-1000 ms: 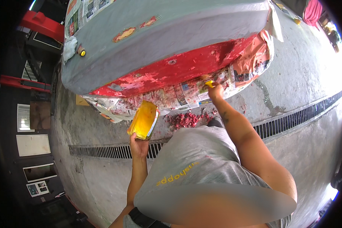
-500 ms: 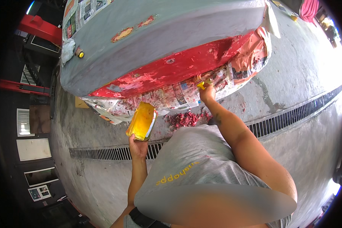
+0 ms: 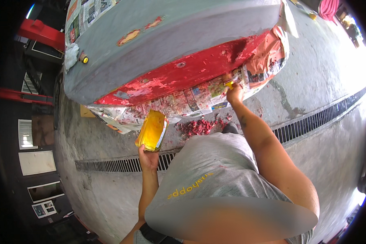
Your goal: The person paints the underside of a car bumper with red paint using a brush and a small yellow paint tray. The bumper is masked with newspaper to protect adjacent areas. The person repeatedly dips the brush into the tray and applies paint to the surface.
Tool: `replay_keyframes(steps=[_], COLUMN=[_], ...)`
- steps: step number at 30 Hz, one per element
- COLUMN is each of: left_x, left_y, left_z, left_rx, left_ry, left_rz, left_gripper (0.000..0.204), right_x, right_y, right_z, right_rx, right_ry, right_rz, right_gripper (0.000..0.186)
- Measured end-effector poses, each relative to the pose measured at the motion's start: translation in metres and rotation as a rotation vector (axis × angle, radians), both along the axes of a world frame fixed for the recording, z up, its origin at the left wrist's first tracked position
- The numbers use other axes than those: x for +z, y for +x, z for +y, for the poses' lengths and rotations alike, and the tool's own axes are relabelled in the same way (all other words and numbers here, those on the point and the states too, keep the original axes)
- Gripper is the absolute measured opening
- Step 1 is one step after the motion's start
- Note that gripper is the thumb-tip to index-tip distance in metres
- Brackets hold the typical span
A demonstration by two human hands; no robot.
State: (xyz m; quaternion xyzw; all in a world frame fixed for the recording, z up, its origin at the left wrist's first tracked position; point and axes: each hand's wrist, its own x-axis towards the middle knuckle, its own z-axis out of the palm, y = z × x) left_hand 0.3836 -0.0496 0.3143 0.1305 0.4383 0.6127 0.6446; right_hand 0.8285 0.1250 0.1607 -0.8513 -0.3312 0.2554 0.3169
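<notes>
My left hand (image 3: 149, 158) holds a yellow cut-open plastic container (image 3: 151, 129) from below, tilted, at the middle left. My right hand (image 3: 235, 94) is closed round a small yellow-handled paintbrush (image 3: 229, 84), its brownish head slightly blurred. The brush is at the lower edge of a car panel's red band (image 3: 195, 67), toward its right end; I cannot tell whether it touches. The red surface is patchy and flaking, with dull grey bodywork (image 3: 158, 53) above it. Newspaper (image 3: 191, 99) strewn with red flakes lines the underside.
A heap of red paint scrapings (image 3: 198, 127) lies on the concrete floor below the car. A long drain grate (image 3: 305, 125) crosses the floor. On the bodywork's left rest a pale rag (image 3: 71, 56) and a small yellow-ended object (image 3: 84, 59). A red lift arm (image 3: 40, 32) stands at far left.
My right hand has moved to the right with the paintbrush along the lower edge of the red band. The left hand and container have stayed almost still.
</notes>
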Motion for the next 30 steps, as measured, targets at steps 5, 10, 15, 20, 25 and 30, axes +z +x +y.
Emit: replay_keyframes(steps=[5, 10, 15, 20, 25, 30], left_x=[0.002, -0.001, -0.002, -0.001, -0.007, -0.016], left_y=[-0.001, 0.002, 0.013, 0.027, 0.046, 0.077], left_z=[0.0, 0.006, 0.012, 0.021, 0.04, 0.062], left_rx=[-0.026, -0.032, -0.043, -0.129, -0.217, -0.322], left_ry=[0.014, 0.019, 0.005, 0.033, 0.041, 0.082], left_rz=[0.004, 0.016, 0.007, 0.001, -0.013, -0.057], left_gripper=[0.064, 0.064, 0.064, 0.063, 0.062, 0.058], right_x=[-0.01, 0.011, 0.048, 0.092, 0.144, 0.218], right_y=[-0.003, 0.075, 0.122, 0.143, 0.143, 0.102], right_z=[0.0, 0.013, 0.023, 0.0, -0.066, -0.101], right_rx=[0.154, -0.025, 0.076, 0.083, 0.168, 0.516], right_ry=[-0.062, 0.077, 0.158, 0.243, 0.164, 0.291], right_rz=[0.046, -0.075, -0.133, -0.23, -0.147, -0.019], right_gripper=[0.038, 0.033, 0.028, 0.029, 0.033, 0.034])
